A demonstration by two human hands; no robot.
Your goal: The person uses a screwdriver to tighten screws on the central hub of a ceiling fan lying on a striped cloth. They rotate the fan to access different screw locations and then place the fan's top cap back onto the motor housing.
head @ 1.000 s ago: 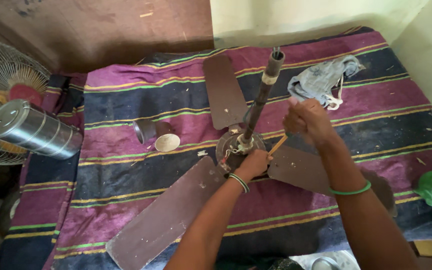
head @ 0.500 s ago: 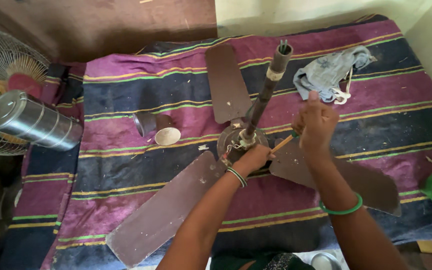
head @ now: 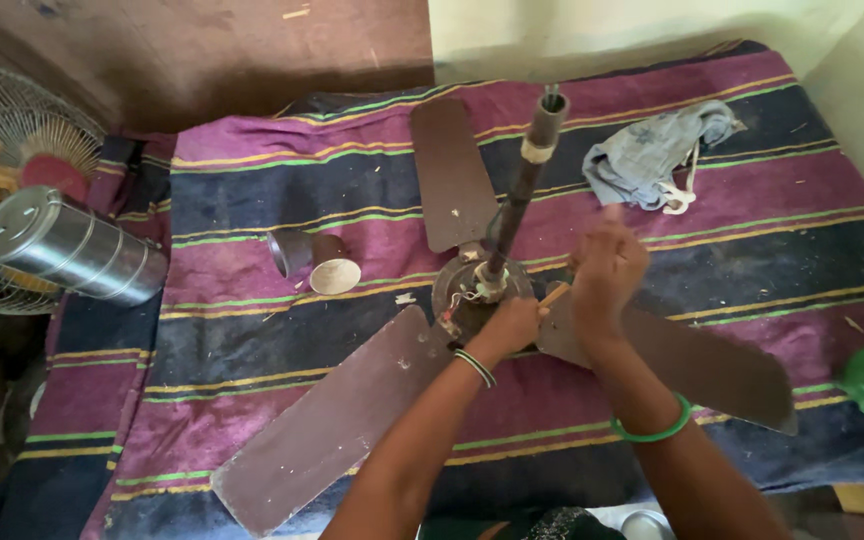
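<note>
A brown ceiling fan (head: pixel 472 300) lies on a striped purple and dark blue cloth (head: pixel 252 320), its downrod (head: pixel 522 180) rising toward the top of the view and its three blades spread out flat; the left hand (head: pixel 510 325) rests on the near rim of the fan's motor hub, fingers curled down against it, so the hub sits directly under and just beyond the knuckles; the right hand (head: pixel 607 270) is just beside the hub on its right, above the root of the right blade, fingers closed around a thin wooden-handled tool (head: pixel 553 295) whose tip points in toward the hub; whether the tip touches the hub cannot be told; a small metal cup (head: pixel 314 262) lies on its side left of the hub, well apart from both hands; a crumpled grey-blue rag (head: pixel 652 155) lies beyond the right hand; a steel cylinder (head: pixel 67 250) and a table fan (head: pixel 12 170) sit at the far left.
</note>
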